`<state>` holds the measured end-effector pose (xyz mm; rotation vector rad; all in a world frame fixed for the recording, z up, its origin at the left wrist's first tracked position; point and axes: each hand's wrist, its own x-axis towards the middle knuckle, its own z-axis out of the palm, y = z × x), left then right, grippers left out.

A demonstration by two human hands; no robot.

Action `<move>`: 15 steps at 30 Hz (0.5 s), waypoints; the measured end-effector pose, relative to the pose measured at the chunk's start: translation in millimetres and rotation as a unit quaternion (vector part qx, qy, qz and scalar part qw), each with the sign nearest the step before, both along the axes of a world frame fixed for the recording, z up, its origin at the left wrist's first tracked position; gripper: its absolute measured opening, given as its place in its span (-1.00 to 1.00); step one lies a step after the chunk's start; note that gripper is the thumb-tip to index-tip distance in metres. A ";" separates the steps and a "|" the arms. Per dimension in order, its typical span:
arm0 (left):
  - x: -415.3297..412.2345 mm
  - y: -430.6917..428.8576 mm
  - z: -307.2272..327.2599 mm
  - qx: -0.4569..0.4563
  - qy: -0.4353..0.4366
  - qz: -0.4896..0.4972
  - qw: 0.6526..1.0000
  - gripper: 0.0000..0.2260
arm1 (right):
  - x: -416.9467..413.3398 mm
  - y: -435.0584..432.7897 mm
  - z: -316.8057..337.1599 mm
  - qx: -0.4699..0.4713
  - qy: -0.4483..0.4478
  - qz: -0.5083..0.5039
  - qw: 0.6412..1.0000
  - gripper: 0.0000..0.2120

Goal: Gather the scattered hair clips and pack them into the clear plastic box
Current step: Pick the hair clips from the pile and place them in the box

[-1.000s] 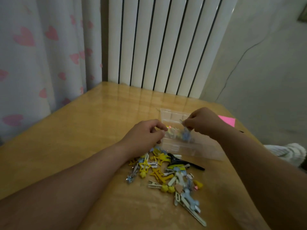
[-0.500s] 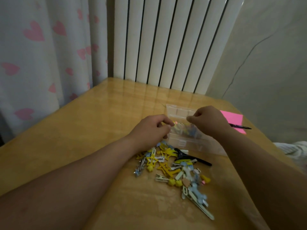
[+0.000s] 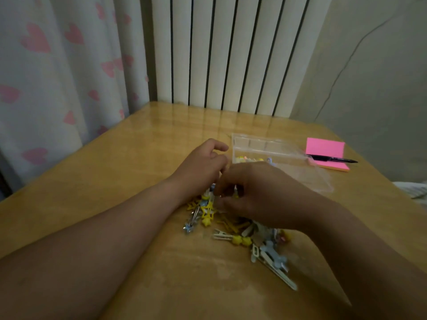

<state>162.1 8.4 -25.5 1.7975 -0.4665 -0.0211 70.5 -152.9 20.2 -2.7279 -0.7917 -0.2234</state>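
A pile of hair clips (image 3: 240,239), mostly yellow, pale blue and white, lies on the wooden table (image 3: 129,162). Just behind it stands the clear plastic box (image 3: 288,144), open, with a few clips (image 3: 248,158) along its near left side. My right hand (image 3: 258,195) hovers over the far part of the pile, fingers curled down and pinching at a small yellow clip; the hand covers much of the pile. My left hand (image 3: 203,167) sits at the pile's far left edge, fingers loosely curled, thumb apart, nothing seen in it.
A pink sticky-note pad (image 3: 323,148) with a black pen (image 3: 335,160) across it lies right of the box. A white radiator (image 3: 219,54) stands behind the table and a heart-print curtain (image 3: 57,77) hangs on the left. The table's right edge runs close to the box.
My right hand has come back from above the box down to the pile. My left hand has loosened its pinch and stayed near the box's left corner. The view has shifted slightly.
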 end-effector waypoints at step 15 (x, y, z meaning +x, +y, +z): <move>-0.7 -1.3 -1.3 0.023 -0.010 0.000 1.000 -0.82 | 0.1 5.4 -7.5 -0.079 0.019 -0.003 0.997 -0.90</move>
